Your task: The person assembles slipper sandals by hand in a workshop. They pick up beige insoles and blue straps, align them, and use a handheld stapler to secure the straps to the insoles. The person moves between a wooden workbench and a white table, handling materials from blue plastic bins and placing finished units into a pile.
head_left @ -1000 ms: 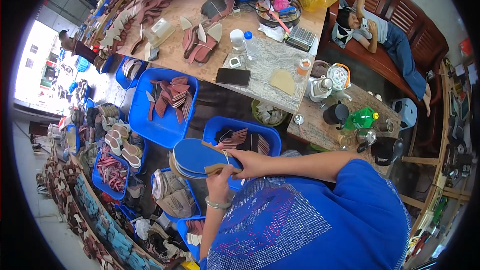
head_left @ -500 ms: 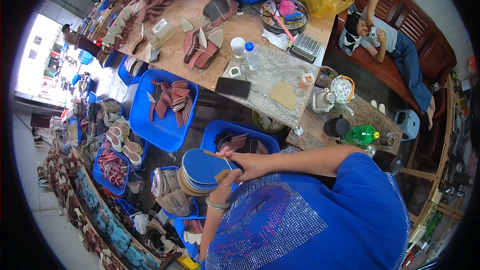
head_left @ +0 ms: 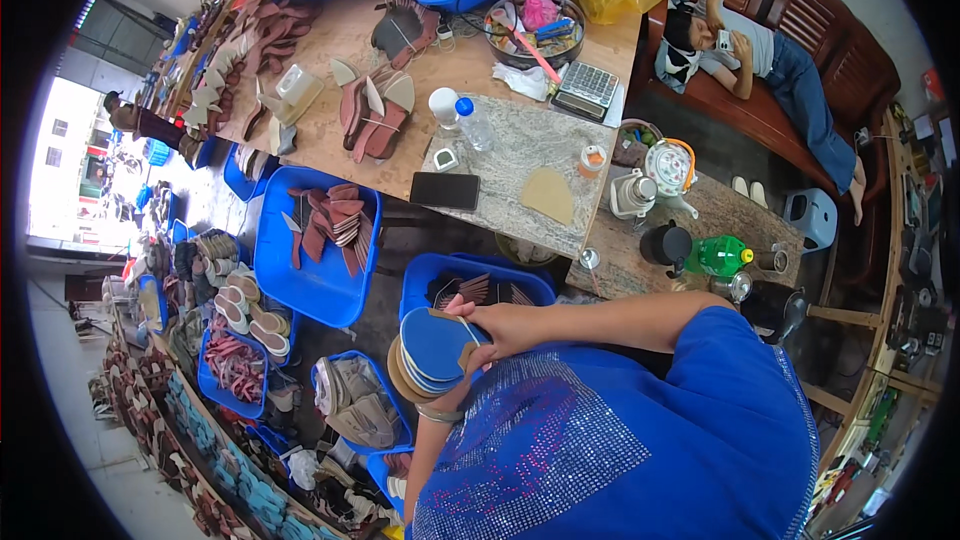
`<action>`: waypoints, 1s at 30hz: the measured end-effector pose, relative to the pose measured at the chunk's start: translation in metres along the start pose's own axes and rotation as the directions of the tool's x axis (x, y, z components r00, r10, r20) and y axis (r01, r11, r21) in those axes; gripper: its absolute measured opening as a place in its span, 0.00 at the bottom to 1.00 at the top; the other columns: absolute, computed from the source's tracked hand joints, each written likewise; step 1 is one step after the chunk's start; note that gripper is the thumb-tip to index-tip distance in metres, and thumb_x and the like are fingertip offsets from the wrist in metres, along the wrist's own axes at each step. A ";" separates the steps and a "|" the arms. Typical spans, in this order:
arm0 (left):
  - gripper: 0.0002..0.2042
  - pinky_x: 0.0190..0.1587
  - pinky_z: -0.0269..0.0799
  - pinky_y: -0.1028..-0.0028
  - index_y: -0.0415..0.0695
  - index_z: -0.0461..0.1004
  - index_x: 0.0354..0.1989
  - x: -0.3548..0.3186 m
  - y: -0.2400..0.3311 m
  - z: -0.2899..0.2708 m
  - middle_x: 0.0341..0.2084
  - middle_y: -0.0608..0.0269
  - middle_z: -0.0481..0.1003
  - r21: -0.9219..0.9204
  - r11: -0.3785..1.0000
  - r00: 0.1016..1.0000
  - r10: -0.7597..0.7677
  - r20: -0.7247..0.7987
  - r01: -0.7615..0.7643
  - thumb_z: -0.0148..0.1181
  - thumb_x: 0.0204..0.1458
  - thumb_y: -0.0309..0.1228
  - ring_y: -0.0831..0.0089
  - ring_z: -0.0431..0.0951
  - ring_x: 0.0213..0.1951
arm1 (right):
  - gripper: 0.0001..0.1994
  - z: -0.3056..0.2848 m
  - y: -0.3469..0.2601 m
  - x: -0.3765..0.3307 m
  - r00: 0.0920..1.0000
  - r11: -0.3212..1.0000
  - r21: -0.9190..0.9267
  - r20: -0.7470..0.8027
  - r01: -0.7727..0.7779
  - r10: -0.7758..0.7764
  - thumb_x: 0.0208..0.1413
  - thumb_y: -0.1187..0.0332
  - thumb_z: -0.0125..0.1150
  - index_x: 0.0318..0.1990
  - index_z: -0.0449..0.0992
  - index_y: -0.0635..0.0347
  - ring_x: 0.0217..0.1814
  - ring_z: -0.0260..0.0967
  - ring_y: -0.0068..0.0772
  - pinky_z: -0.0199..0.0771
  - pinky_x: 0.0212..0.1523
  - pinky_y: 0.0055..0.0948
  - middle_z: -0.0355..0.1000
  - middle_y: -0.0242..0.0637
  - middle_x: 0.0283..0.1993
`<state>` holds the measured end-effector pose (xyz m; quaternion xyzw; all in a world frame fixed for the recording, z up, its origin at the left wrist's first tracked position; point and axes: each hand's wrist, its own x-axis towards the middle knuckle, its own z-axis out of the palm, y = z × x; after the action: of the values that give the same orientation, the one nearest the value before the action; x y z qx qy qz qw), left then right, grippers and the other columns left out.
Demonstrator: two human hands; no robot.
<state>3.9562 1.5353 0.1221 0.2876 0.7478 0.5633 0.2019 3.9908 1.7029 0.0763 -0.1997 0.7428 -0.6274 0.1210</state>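
Close to my body I hold a stack of flat rounded pieces (head_left: 434,340), blue on top with tan and white layers below. A brown strip lies along its right edge. My left hand (head_left: 474,364), below a pale bangle, is closed on the near right side of the stack. My right hand (head_left: 503,327) comes in from the right and grips the upper right edge, its fingertips partly hidden. Just beyond my hands stands a blue bin (head_left: 415,275) with dark and reddish cut pieces.
A work table (head_left: 310,145) ahead carries reddish shoe pieces (head_left: 378,125), a phone (head_left: 445,191), a bottle (head_left: 475,125) and a calculator (head_left: 587,90). Blue bins (head_left: 318,300) of shoe parts crowd the left. A person (head_left: 760,50) lies on a wooden bench (head_left: 690,90), right.
The view has shifted, so the table appears farther left and higher. The stack sits slightly more to the right and is turned a little, still between both hands.
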 end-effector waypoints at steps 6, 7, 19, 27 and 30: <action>0.43 0.65 0.52 0.64 0.35 0.53 0.63 0.003 -0.009 0.012 0.61 0.52 0.58 0.006 0.999 0.998 -0.054 0.028 0.054 0.72 0.38 0.33 0.56 0.58 0.63 | 0.33 0.008 0.028 -0.005 0.991 0.996 0.080 -0.128 -0.026 0.036 0.40 0.72 0.69 0.55 0.60 0.63 0.33 0.74 0.37 0.75 0.33 0.30 0.70 0.49 0.45; 0.46 0.65 0.51 0.65 0.36 0.49 0.65 0.002 -0.010 0.009 0.63 0.52 0.54 0.092 0.994 0.998 -0.057 0.041 0.053 0.72 0.38 0.32 0.57 0.56 0.64 | 0.30 -0.007 0.002 -0.007 0.984 0.966 0.202 -0.049 -0.160 0.174 0.40 0.73 0.67 0.53 0.61 0.62 0.34 0.75 0.36 0.76 0.32 0.30 0.71 0.50 0.43; 0.43 0.65 0.47 0.58 0.43 0.49 0.67 -0.023 -0.024 -0.001 0.66 0.58 0.52 -0.080 0.927 0.931 -0.366 0.002 0.365 0.68 0.43 0.30 0.63 0.50 0.67 | 0.33 -0.068 0.101 -0.010 0.766 0.993 0.039 -0.641 0.107 -0.057 0.38 0.71 0.75 0.54 0.65 0.56 0.37 0.64 0.20 0.68 0.40 0.23 0.65 0.28 0.35; 0.40 0.59 0.60 0.67 0.39 0.50 0.66 -0.027 -0.019 0.003 0.64 0.54 0.53 -0.140 0.917 0.926 -0.378 -0.009 0.373 0.65 0.44 0.19 0.62 0.58 0.63 | 0.32 -0.078 0.182 -0.007 0.756 0.956 -0.247 -0.653 -0.161 -0.042 0.37 0.70 0.72 0.53 0.64 0.59 0.52 0.69 0.47 0.69 0.51 0.36 0.69 0.46 0.48; 0.42 0.55 0.65 0.70 0.38 0.47 0.67 -0.033 -0.025 0.004 0.64 0.54 0.53 -0.199 0.916 0.930 -0.364 -0.052 0.347 0.65 0.43 0.19 0.61 0.61 0.61 | 0.33 -0.059 0.156 0.002 0.806 0.963 -0.217 -0.592 -0.157 -0.001 0.37 0.67 0.72 0.53 0.64 0.59 0.52 0.69 0.48 0.69 0.51 0.36 0.69 0.47 0.49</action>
<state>3.9789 1.5119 0.0965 0.1014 0.7397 0.5969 0.2938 3.9409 1.7748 -0.0658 0.0209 0.8257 -0.5518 -0.1150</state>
